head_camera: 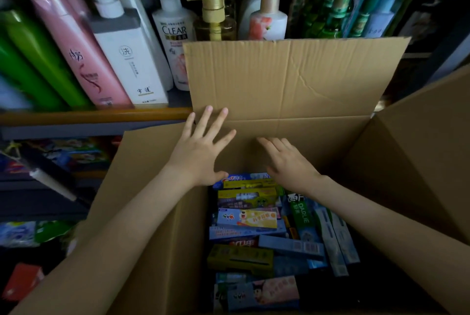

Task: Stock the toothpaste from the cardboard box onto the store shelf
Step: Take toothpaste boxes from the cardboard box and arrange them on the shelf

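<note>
Against the cardboard box [292,134] far wall, left hand [201,154] and right hand [288,162], each grip apart, toothpaste cartons [246,218] below

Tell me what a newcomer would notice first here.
A big brown cardboard box fills the middle, flaps open, with colourful toothpaste cartons piled inside. The left hand and right hand reach, fingers straight, toward its far wall. Tall pink, white and green bottles line the shelf at upper left.
</note>
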